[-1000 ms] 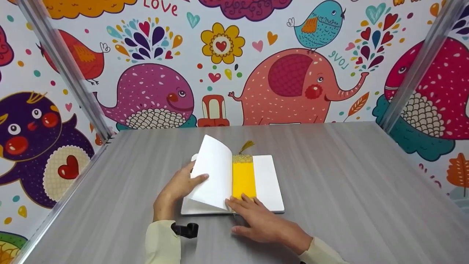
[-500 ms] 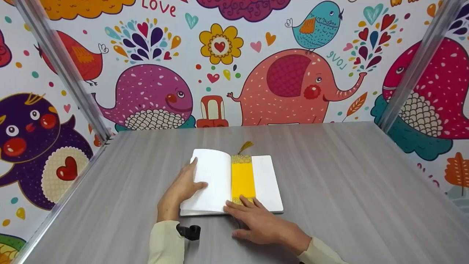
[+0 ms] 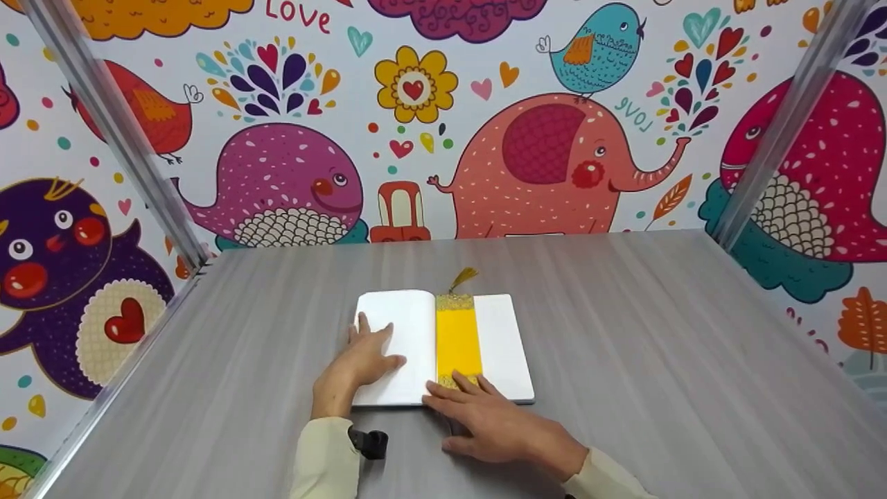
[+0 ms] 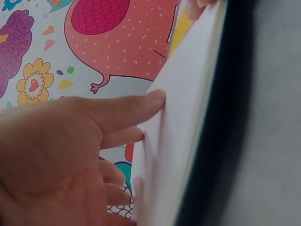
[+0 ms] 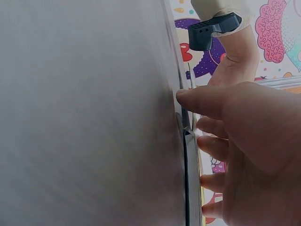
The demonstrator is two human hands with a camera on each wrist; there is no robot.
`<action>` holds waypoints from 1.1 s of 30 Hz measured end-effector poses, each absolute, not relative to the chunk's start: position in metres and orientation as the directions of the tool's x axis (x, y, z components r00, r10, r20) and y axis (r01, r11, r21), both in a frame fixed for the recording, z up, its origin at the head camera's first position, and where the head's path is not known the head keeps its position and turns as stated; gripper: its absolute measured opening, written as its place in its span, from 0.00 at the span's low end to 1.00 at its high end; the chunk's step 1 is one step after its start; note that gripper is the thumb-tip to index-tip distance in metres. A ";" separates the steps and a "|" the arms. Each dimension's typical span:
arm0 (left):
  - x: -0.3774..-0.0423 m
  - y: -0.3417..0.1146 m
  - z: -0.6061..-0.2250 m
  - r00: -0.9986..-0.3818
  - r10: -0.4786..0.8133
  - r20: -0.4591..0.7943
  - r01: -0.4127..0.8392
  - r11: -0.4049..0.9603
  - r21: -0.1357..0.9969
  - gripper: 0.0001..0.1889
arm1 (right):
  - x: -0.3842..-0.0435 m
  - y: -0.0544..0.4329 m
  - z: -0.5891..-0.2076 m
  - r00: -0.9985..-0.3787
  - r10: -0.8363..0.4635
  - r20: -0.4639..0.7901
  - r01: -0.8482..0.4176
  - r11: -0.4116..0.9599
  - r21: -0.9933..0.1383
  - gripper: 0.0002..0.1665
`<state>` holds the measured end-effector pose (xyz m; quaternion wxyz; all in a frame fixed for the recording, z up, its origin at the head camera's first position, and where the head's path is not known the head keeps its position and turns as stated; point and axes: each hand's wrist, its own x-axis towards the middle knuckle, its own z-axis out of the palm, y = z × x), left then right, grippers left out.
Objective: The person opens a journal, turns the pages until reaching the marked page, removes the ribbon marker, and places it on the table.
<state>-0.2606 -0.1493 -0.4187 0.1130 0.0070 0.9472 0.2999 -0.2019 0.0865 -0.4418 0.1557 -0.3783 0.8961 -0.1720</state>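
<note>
An open notebook [image 3: 504,346] with blank white pages lies on the table. Along its middle fold, on the right-hand page, sits a yellow bookmark [image 3: 458,343] with patterned ends and a tassel [image 3: 464,277] sticking out past the top edge. My left hand [image 3: 360,360] rests with spread fingers on the left page [image 3: 409,312]; the left wrist view has its thumb and fingertips against the white paper. My right hand [image 3: 499,423] touches the bookmark's lower end and the bottom of the fold with extended fingers, its thumb near the table just below the notebook.
The grey wood-grain table [image 3: 644,333] extends around the notebook. Walls printed with cartoon animals [image 3: 540,166] stand behind and at both sides, with metal posts [image 3: 118,132] at the corners. A black wrist device [image 3: 369,442] is strapped to the left wrist.
The raised left page has come down flat onto the left side. My left hand let go of its edge and now lies spread on it. The right hand has stayed nearly in place.
</note>
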 end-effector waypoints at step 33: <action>-0.265 -0.139 -0.430 -0.935 0.201 -0.293 0.045 0.885 0.464 0.39 | -0.203 0.088 -0.441 -0.644 -0.752 -0.137 -0.666 0.640 -0.383 0.38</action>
